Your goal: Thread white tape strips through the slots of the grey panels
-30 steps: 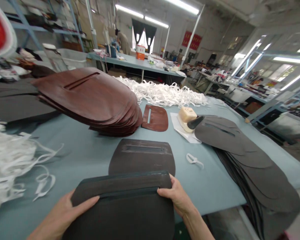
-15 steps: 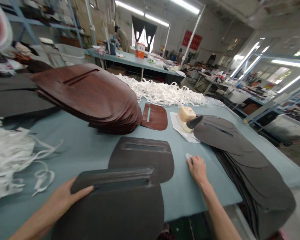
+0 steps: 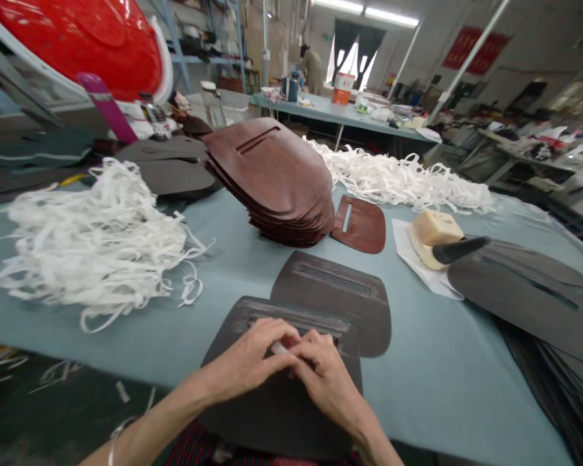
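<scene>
Lower centre: left hand [image 3: 247, 356] and right hand [image 3: 328, 372], fingers closed, pinch a white strip [image 3: 278, 349] over a slotted dark panel [image 3: 272, 417]; more dark panels [image 3: 519, 275] stacked right.

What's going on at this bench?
A person has both hands, left and right, together over a dark slotted panel at the table's near edge, pinching a small white strip between the fingers. A second dark panel lies just beyond, partly under the first. Further back are a brown stack and piles of white strips.
</scene>
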A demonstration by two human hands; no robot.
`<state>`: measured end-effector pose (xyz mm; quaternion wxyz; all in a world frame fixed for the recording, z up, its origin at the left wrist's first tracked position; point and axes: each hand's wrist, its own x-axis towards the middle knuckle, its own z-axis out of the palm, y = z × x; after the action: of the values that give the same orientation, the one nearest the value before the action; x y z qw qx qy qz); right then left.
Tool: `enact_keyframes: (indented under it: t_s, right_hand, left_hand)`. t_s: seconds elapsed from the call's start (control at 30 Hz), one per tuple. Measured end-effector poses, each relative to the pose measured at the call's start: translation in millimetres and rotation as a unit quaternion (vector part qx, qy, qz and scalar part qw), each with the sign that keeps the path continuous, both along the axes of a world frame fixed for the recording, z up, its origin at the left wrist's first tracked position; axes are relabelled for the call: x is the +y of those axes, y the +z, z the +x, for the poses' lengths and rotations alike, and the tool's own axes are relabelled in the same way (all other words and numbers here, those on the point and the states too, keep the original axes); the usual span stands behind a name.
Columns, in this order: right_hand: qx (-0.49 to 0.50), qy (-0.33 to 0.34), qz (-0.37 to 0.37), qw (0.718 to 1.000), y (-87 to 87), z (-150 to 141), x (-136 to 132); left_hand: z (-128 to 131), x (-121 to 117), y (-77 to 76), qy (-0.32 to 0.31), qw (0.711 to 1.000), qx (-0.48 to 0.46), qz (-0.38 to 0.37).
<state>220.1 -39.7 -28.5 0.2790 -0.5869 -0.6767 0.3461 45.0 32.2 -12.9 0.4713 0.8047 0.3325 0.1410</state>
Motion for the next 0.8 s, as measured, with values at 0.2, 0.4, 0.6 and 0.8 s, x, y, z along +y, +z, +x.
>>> enact_keyframes:
  t_s: [0.2,0.4,0.6,0.8]
  right_hand:
    - [0.049,-0.06,-0.047,0.996,-13.4,25,-4]
    - [-0.085,-0.098,0.022,0.991,-31.1,55,-2]
    - [-0.092,-0.087,0.045,0.991,-38.7,61,-26]
    - [-0.026,-0.17,-0.021,0.985,-35.4,64,-36]
  left_hand:
    - [-26,11,-13.9,0.008,0.991,0.074,-0.107]
    - [-43,29,-30.9,0.105,0.99,0.09,-0.034]
    - [-54,22,-45.0,0.04,0.993,0.105,-0.026]
    - [-54,28,-48.4,0.141,0.981,0.119,-0.06]
